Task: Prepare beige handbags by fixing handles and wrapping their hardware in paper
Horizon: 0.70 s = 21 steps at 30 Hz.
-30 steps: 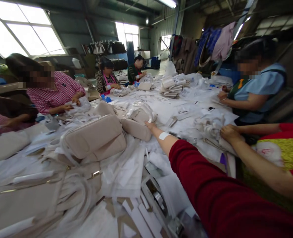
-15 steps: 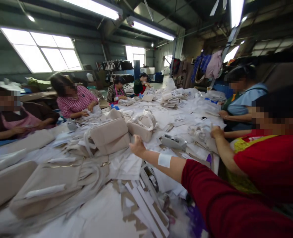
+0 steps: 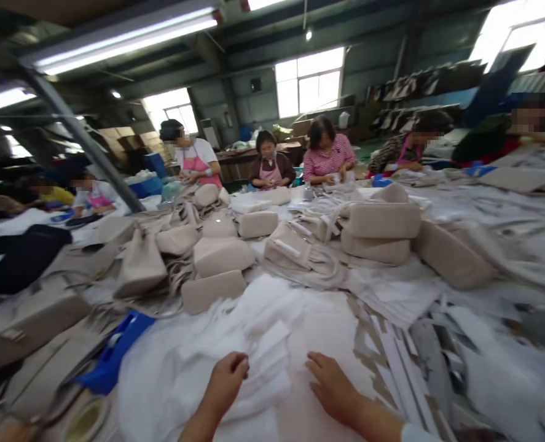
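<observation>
Both my hands rest at the bottom of the view on a pile of white paper and fabric sheets point(image 3: 272, 331). My left hand point(image 3: 226, 380) has its fingers curled in, pinching the edge of a folded white sheet point(image 3: 267, 374). My right hand point(image 3: 332, 387) lies flat with fingers stretched out on the white sheet beside it. Several beige handbags point(image 3: 221, 255) lie on the table beyond my hands.
A blue bag point(image 3: 115, 350) lies at the left of the sheets, with a tape roll point(image 3: 85, 420) near the bottom left. White and brown card strips point(image 3: 392, 350) lie to the right. Several co-workers point(image 3: 327, 153) sit along the far side of the long table.
The view has swung left. My right arm, which reached far across the table towards the bags, has come back, and both hands now rest on the white sheets in front of me.
</observation>
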Available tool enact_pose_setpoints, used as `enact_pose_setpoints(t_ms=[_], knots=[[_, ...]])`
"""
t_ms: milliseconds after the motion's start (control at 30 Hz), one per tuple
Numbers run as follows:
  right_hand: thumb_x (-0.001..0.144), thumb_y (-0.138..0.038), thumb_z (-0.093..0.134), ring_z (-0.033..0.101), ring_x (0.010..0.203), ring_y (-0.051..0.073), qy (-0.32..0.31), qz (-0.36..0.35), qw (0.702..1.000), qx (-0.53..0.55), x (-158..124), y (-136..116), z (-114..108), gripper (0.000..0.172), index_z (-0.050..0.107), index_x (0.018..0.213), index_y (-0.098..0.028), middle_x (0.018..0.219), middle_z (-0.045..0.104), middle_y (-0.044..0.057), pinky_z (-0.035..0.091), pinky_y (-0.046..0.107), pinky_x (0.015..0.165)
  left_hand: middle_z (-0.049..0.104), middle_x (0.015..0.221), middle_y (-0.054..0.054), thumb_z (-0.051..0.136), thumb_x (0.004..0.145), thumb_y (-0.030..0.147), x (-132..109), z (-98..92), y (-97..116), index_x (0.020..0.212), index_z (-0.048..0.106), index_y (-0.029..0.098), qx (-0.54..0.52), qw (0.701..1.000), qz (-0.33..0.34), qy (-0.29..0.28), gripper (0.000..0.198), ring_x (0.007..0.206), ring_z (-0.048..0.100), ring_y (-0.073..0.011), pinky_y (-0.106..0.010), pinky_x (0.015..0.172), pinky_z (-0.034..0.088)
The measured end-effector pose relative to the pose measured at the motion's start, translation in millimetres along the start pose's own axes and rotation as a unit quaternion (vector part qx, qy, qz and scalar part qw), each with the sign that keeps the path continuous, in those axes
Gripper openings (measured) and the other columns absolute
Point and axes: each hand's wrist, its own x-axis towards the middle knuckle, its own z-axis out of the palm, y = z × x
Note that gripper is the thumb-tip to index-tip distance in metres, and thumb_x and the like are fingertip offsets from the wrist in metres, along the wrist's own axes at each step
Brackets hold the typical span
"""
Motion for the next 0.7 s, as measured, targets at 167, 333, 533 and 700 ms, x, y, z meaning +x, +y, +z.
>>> enact_pose_setpoints(t_ms=[167, 333, 533, 700], knots=[[0.087, -0.022, 0.054, 0.051, 0.128, 0.029, 0.014, -0.093, 0.989, -0.117, -29, 37, 27, 0.052, 0.051, 0.139, -0.023, 0.143, 0.052, 0.011, 0.05, 0.043, 0.099, 0.073, 0.079, -0.007, 0.053, 0.077, 0.037, 56, -32.4, 25, 0.092, 0.069, 0.015, -0.005, 0.997, 0.036, 0.071, 0.032, 0.073, 0.069, -0.02, -0.029, 0.067, 0.054], [0.087, -0.026, 0.053, 0.056, 0.124, 0.027, 0.051, -0.139, 0.974, -0.169, -30, 45, 28, 0.055, 0.048, 0.142, -0.023, 0.139, 0.055, 0.01, 0.055, 0.039, 0.091, 0.074, 0.081, -0.007, 0.053, 0.078, 0.029, 137, -68.6, 51, 0.095, 0.07, 0.014, 0.052, 0.986, 0.06, 0.144, 0.028, 0.078, 0.069, -0.0196, -0.029, 0.076, 0.053], [0.081, -0.017, 0.052, 0.065, 0.11, 0.027, 0.057, -0.144, 0.972, -0.175, -16, 39, 19, 0.05, 0.058, 0.13, -0.025, 0.127, 0.065, 0.008, 0.06, 0.037, 0.079, 0.07, 0.109, -0.015, 0.049, 0.084, 0.024, 229, -98.4, 78, 0.11, 0.066, 0.009, 0.108, 0.969, 0.058, 0.213, 0.035, 0.105, 0.064, -0.025, -0.034, 0.096, 0.046], [0.085, -0.017, 0.051, 0.066, 0.109, 0.025, 0.052, -0.099, 0.981, -0.16, -9, 31, 11, 0.04, 0.062, 0.122, -0.026, 0.121, 0.069, 0.008, 0.058, 0.035, 0.081, 0.073, 0.1, -0.012, 0.057, 0.081, 0.029, 299, -80.0, 105, 0.106, 0.067, 0.011, 0.139, 0.977, 0.069, 0.145, 0.032, 0.098, 0.066, -0.0243, -0.032, 0.091, 0.048]])
